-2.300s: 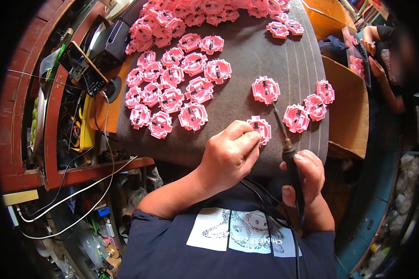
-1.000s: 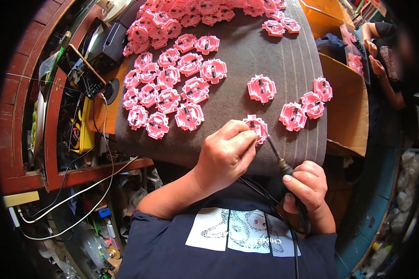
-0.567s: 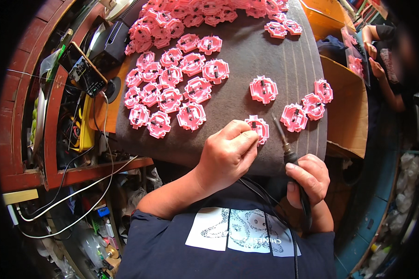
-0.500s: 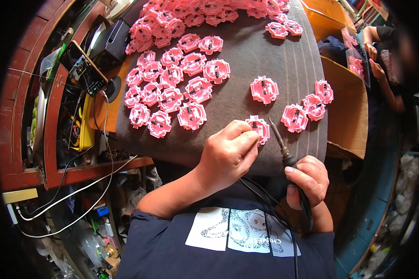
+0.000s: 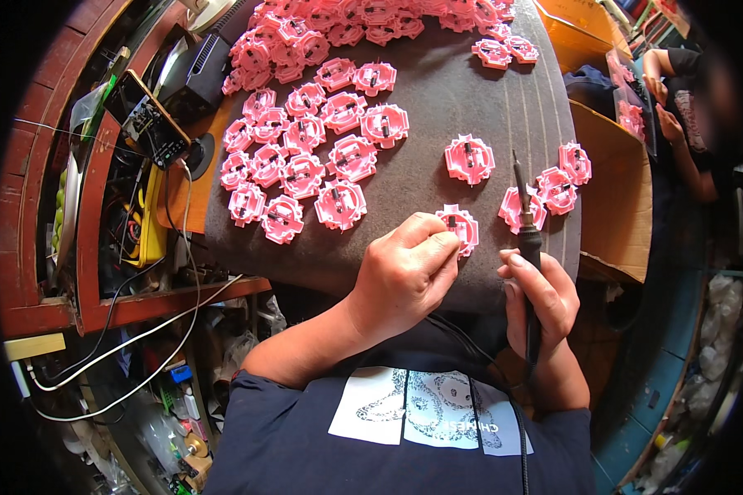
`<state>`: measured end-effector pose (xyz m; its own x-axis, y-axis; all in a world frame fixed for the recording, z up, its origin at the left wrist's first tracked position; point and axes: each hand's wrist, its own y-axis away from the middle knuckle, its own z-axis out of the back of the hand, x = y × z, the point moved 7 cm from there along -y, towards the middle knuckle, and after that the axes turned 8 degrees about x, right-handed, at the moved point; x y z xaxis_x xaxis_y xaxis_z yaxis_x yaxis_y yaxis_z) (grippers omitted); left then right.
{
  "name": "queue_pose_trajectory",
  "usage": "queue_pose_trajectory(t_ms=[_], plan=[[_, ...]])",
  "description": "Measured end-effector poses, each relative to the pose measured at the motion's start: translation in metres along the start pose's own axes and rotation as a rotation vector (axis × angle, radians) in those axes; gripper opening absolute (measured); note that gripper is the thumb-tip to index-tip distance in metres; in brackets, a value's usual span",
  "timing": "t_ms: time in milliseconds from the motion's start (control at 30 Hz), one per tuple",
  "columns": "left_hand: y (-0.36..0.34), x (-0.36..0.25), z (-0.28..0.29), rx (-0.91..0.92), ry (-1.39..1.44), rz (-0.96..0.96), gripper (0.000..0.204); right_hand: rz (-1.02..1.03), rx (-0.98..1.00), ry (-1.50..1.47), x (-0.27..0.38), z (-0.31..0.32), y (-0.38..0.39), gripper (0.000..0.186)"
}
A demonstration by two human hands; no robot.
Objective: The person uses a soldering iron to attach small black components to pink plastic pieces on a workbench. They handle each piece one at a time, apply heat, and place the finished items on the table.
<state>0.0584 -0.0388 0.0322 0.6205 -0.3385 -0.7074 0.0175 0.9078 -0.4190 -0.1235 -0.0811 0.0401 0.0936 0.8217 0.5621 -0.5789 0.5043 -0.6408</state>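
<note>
Left hand [image 5: 404,276] pinches pink part [image 5: 461,227]; right hand [image 5: 539,301] grips soldering iron [image 5: 527,235] upright.

Bright, even daylight falls on the grey surface [image 5: 437,99], with only soft, short shadows under the pink parts on it. Around the surface, the fisheye bends edges and the rim darkens to black; the far right is blurred.

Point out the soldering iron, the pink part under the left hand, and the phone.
soldering iron [image 5: 529,243], head view, black handle.
pink part [image 5: 464,226], head view, its exposed right half.
phone [image 5: 147,120], head view, screen centre.
</note>
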Motion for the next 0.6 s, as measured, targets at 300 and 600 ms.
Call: queue_pose_trajectory(t_ms=[300, 600], plan=[[-0.001, 0.0, 0.0, 0.001, 0.009, -0.002, 0.022, -0.106, 0.204, 0.043, -0.007, -0.024, -0.027, 0.054], [0.001, 0.002, -0.002, 0.004, 0.001, 0.0, 0.024, -0.06, 0.286, 0.001, -0.01, -0.035, -0.04, 0.061]])
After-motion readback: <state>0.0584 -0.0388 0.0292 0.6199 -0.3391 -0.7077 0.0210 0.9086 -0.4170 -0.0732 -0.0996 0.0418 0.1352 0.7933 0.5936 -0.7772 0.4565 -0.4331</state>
